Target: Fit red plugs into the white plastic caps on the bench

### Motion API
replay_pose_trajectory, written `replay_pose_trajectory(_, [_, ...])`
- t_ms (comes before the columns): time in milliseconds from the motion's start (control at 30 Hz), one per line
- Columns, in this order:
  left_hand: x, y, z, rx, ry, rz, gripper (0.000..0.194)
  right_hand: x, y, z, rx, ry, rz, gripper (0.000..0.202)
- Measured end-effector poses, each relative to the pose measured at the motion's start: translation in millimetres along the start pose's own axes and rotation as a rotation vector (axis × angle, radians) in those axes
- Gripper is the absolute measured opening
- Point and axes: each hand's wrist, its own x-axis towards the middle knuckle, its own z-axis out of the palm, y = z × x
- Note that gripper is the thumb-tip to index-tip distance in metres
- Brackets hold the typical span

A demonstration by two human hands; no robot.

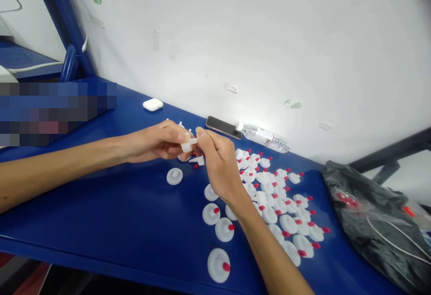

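Observation:
Over the middle of the blue table, my left hand (164,138) pinches the wide base of a small white plastic nozzle cap (186,146). My right hand (220,158) has thumb and fingers closed at the cap's narrow tip; whether a small piece sits between those fingers is hidden. Below the hands lie another white nozzle (198,160) and a small red tip (195,166). A round white lid (174,176) without a red tip rests nearer to me. Right of and partly behind my right arm spread many white lids with red tips (269,214).
Along the wall lie a white earphone case (152,104), a dark phone (223,127) and a clear plastic bottle (263,137) on its side. A dark plastic bag (367,223) with a packet of red pieces (348,200) occupies the right end of the blue table (101,214).

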Motion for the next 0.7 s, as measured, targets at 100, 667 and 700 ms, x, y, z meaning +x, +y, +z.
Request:
replay_pose_trajectory(100, [-1.1, 0.6, 3.7, 0.169, 0.141, 0.087, 0.015, 5.5, 6.2, -2.4, 0.110, 0.088, 0.062, 0.046])
replay_pose_trajectory(667, [1.6, -26.8, 8.8, 0.636, 0.457, 0.198, 0.028, 8.3, 22.5, -30.2, -0.759, -0.126, -0.119, 0.020])
replay_pose_trajectory(700, [1.6, -29.4, 8.8, 0.661, 0.445, 0.189, 0.028, 7.2, 23.3, -28.5, -0.786, -0.176, -0.136, 0.018])
